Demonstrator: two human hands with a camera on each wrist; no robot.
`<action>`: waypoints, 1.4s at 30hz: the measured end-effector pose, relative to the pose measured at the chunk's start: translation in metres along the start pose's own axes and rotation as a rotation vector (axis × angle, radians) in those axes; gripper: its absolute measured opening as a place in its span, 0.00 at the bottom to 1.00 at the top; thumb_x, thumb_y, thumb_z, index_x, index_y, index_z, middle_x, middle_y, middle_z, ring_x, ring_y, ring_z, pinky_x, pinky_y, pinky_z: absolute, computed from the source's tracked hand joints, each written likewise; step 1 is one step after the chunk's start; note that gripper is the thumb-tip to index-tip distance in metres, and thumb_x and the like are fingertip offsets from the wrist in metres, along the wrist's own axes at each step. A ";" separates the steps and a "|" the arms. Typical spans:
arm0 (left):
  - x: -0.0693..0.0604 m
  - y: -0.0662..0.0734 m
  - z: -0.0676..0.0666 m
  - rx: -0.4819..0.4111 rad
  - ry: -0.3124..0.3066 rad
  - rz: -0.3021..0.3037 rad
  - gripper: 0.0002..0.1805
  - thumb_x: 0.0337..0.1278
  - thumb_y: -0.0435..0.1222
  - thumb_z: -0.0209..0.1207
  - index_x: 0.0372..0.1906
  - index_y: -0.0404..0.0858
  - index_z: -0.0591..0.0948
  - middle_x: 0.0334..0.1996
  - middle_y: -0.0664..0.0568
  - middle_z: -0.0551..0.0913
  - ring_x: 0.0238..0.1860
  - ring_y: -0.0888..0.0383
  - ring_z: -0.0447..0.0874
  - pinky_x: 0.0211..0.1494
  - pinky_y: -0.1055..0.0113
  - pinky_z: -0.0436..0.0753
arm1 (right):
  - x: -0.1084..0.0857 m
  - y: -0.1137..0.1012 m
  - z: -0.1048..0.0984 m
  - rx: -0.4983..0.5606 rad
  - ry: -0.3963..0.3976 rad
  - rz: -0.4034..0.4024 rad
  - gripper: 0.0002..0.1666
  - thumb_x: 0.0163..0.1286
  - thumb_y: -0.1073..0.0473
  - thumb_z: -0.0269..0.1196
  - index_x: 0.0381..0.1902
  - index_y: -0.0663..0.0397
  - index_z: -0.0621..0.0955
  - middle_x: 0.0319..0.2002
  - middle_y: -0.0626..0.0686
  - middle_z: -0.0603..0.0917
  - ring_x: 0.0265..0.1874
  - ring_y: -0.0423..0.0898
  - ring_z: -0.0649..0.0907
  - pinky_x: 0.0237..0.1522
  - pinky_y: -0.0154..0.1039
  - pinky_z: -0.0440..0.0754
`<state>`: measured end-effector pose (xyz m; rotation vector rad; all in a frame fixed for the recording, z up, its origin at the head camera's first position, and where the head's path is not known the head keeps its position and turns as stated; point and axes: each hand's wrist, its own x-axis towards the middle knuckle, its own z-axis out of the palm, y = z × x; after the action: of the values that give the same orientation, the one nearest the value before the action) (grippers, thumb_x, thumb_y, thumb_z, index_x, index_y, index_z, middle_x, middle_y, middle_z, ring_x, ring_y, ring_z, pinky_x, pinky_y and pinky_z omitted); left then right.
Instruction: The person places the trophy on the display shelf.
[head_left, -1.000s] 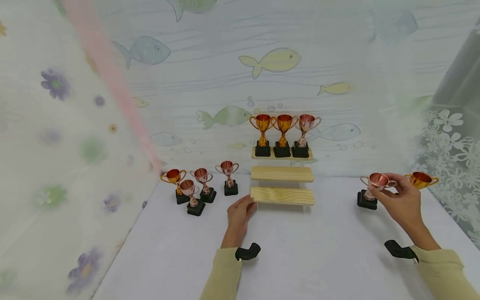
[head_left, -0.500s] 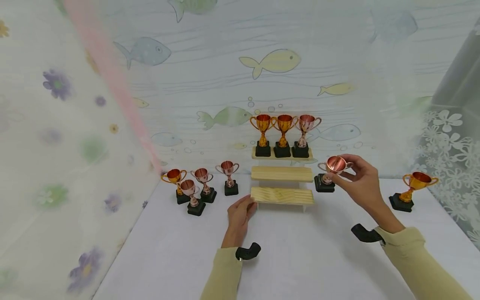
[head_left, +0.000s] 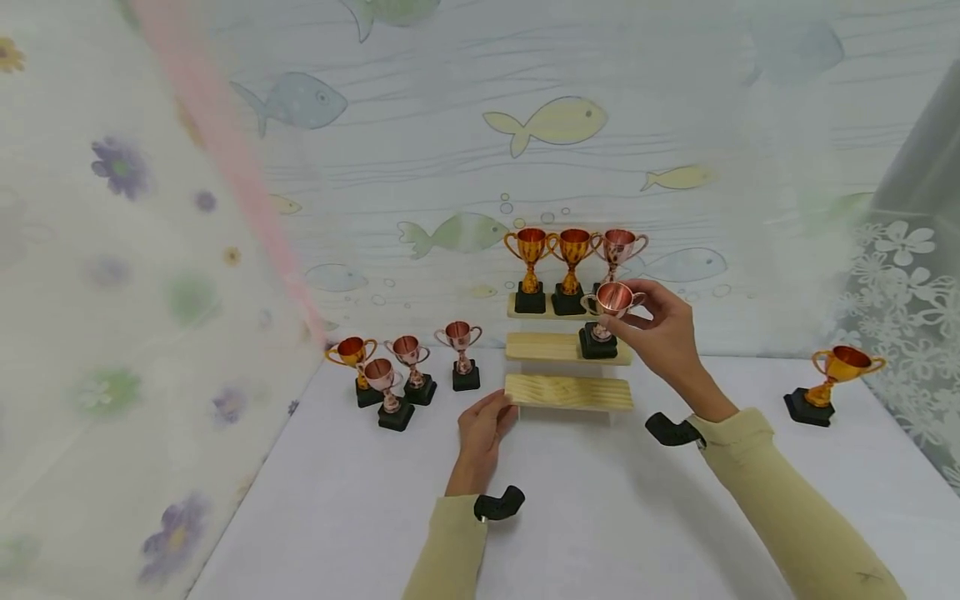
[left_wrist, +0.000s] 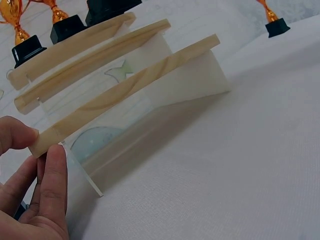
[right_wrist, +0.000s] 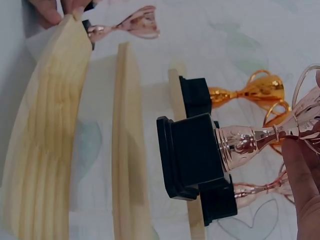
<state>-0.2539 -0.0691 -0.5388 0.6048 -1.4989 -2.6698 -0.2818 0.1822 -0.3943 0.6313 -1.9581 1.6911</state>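
Note:
My right hand (head_left: 663,333) grips a rose-gold trophy cup (head_left: 614,300) by its stem and bowl. Its black base (right_wrist: 195,155) hangs over the right end of the middle plank (head_left: 543,345), apart from it in the right wrist view. With thumb and fingers, my left hand (head_left: 480,429) pinches the left end of the lowest wooden plank (left_wrist: 120,95) on a three-step stand. Along the top plank (head_left: 513,305) stand two gold trophies (head_left: 531,246) and a rose-gold one (head_left: 621,243), partly hidden by the held trophy.
On the white table (head_left: 360,517), left of the stand, are a gold trophy (head_left: 349,353) and several rose-gold ones (head_left: 459,336). Another gold trophy (head_left: 843,363) stands far right. A fish-patterned cloth (head_left: 420,167) hangs behind; a flowered cloth (head_left: 135,333) hangs at left.
My right hand has carried the rose-gold trophy left from the table's right side, beside the gold one, to over the middle plank. My left hand stays on the lowest plank.

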 end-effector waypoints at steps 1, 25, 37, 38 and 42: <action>0.000 0.000 0.000 0.001 -0.003 0.000 0.21 0.62 0.26 0.64 0.59 0.23 0.79 0.44 0.42 0.84 0.41 0.58 0.85 0.47 0.70 0.88 | 0.002 0.002 0.001 0.000 0.006 0.004 0.29 0.55 0.79 0.71 0.56 0.73 0.78 0.47 0.43 0.82 0.40 0.39 0.80 0.44 0.25 0.86; 0.000 0.000 0.001 -0.003 0.015 -0.007 0.19 0.61 0.25 0.64 0.57 0.22 0.80 0.43 0.41 0.84 0.40 0.57 0.85 0.47 0.70 0.88 | 0.017 0.023 0.024 -0.003 0.010 0.095 0.29 0.58 0.74 0.72 0.58 0.72 0.78 0.40 0.43 0.81 0.37 0.36 0.80 0.42 0.24 0.85; 0.000 0.001 0.000 -0.018 0.001 -0.010 0.20 0.60 0.25 0.64 0.57 0.23 0.80 0.44 0.41 0.84 0.41 0.57 0.85 0.47 0.69 0.88 | 0.024 0.027 0.059 0.078 -0.021 0.106 0.28 0.58 0.74 0.72 0.57 0.72 0.78 0.39 0.48 0.81 0.34 0.38 0.80 0.40 0.26 0.86; 0.000 0.001 -0.001 -0.019 -0.002 -0.011 0.19 0.60 0.25 0.64 0.56 0.23 0.81 0.44 0.41 0.84 0.41 0.57 0.85 0.47 0.69 0.88 | 0.024 0.027 0.062 0.079 -0.024 0.107 0.28 0.58 0.74 0.72 0.57 0.72 0.78 0.39 0.48 0.81 0.35 0.38 0.80 0.39 0.26 0.86; 0.000 0.000 -0.001 -0.015 -0.017 0.006 0.18 0.59 0.25 0.65 0.54 0.24 0.82 0.44 0.41 0.84 0.41 0.57 0.85 0.48 0.69 0.88 | 0.024 0.027 0.071 0.082 -0.034 0.115 0.27 0.59 0.71 0.74 0.57 0.68 0.79 0.42 0.50 0.82 0.36 0.38 0.81 0.42 0.27 0.87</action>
<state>-0.2538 -0.0702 -0.5397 0.5771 -1.4803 -2.6865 -0.3211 0.1147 -0.4089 0.5902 -1.9914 1.8494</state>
